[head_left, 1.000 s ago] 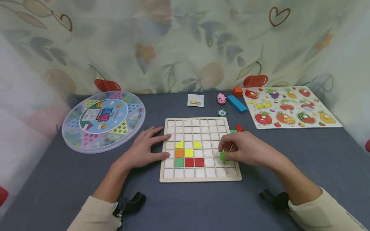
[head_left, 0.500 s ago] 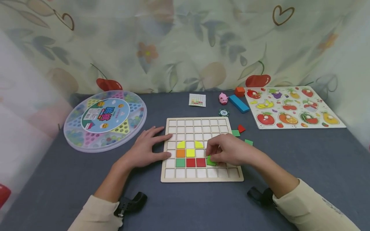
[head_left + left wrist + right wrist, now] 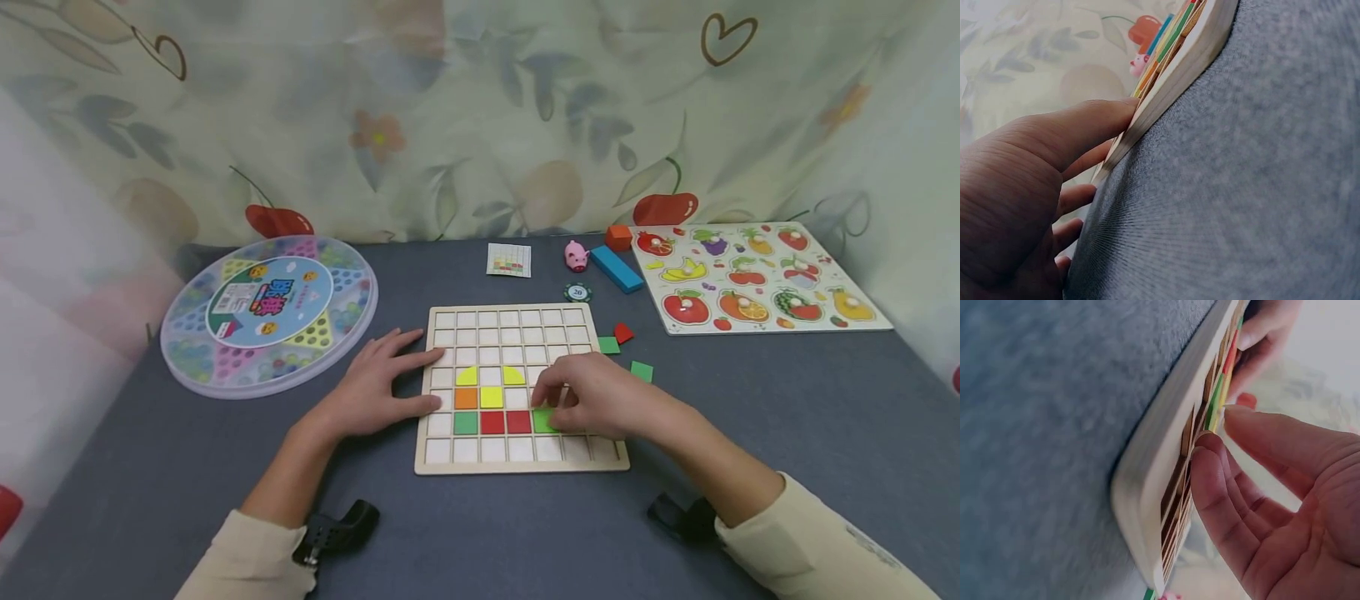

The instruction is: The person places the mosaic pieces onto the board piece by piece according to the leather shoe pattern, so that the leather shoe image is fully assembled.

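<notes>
A wooden grid board (image 3: 517,467) lies on the dark table. My left hand (image 3: 378,385) has its fingers spread, thumb and index finger resting on the board's left edge; the left wrist view shows the thumb (image 3: 1100,119) on the rim. My right hand (image 3: 600,396) is over the board's right part, thumb and curled fingers at a light green square tile (image 3: 543,421), partly hidden by the thumb. That tile sits right of two red tiles (image 3: 505,422) and a darker green tile (image 3: 465,422). Above them are an orange tile (image 3: 465,398), a yellow square (image 3: 491,397) and two yellow quarter-rounds (image 3: 513,377).
Right of the board lie green tiles (image 3: 641,371) and a red triangle (image 3: 623,333). Behind are a pattern card (image 3: 508,260), pink pig (image 3: 576,256), chip (image 3: 577,292), blue block (image 3: 617,269) and orange block (image 3: 618,237). A fruit puzzle (image 3: 765,317) and round game box (image 3: 352,350) flank them.
My right hand has carried the light green tile left across the board and down into the cell beside the red tiles, where it now lies straighter. The left hand has stayed put.
</notes>
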### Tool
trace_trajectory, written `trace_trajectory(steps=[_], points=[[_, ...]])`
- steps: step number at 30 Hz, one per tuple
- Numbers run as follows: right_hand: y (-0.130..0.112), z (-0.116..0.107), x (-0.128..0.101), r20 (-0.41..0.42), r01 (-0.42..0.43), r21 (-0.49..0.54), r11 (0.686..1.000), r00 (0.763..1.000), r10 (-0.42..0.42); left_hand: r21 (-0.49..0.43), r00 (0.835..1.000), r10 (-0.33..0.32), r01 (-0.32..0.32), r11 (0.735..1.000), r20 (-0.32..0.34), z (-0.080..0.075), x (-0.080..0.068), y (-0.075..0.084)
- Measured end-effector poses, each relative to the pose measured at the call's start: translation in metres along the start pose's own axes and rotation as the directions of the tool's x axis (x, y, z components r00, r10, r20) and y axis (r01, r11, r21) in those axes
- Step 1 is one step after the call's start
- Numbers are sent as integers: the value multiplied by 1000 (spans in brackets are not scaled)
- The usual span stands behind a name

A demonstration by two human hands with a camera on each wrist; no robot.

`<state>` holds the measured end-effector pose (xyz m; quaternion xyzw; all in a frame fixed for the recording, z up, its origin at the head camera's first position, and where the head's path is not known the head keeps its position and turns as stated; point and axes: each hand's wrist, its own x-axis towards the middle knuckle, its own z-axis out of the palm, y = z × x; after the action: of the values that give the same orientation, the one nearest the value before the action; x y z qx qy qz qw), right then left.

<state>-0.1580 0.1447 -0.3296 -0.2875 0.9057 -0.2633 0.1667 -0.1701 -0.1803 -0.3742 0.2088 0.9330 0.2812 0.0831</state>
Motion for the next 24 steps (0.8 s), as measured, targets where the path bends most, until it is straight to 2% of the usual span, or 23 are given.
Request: trace_trajectory(steps=[10, 16, 21, 24], points=[[18, -20, -30, -48, -53, 40, 998, 997, 55, -2, 1000, 0, 0, 1000, 3, -1, 0, 0], [35, -36, -41, -110, -137, -22, 990, 985, 134, -1, 1000, -8, 8, 1000, 3, 0, 0, 0], [55, -45, -39, -165, -194, -86, 977, 970, 178, 0, 1000, -23, 23, 1000, 11, 0, 1, 1], [65, -48, -38, -171, -225, -133, 965, 965, 201, -1, 1000, -21, 21, 1000, 13, 0, 1, 1]])
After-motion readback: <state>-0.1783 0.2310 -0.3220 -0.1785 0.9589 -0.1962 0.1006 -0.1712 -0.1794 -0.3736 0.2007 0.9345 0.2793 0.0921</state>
